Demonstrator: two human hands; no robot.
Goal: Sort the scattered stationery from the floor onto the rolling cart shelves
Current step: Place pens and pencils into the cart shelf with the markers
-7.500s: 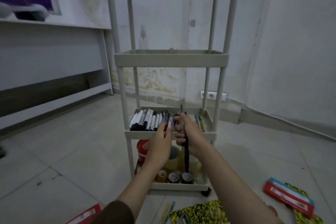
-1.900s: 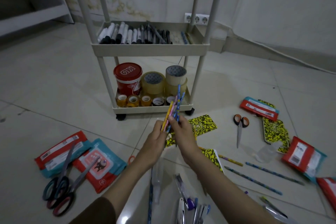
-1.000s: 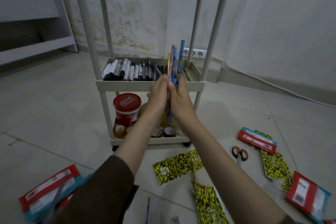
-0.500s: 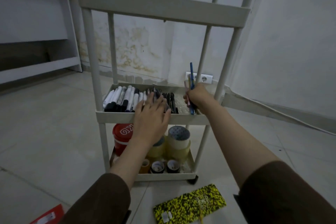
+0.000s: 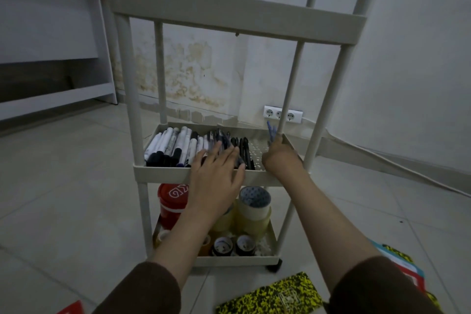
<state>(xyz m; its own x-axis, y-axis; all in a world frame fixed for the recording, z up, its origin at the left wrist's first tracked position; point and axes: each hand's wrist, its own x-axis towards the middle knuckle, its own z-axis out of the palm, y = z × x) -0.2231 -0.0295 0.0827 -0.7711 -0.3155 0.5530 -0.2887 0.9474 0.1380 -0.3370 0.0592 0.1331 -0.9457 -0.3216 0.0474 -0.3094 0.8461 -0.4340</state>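
left hand [image 5: 216, 168]: fingers spread flat on the pens [image 5: 193, 146] in the cart's middle shelf [image 5: 163, 173]
right hand [image 5: 279, 158]: curled around pencils [image 5: 271, 132] over the same shelf

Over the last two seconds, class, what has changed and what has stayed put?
The pencils went up from floor level to the pen shelf, right end, gripped by the right hand alone. The left hand let go and now lies flat on the pens. Tape rolls and red tub stayed.

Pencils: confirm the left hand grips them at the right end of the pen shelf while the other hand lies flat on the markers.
Wrong hand. The head view shows the right hand gripping the pencils at the right end of the pen shelf, while the left hand lies flat on the markers.
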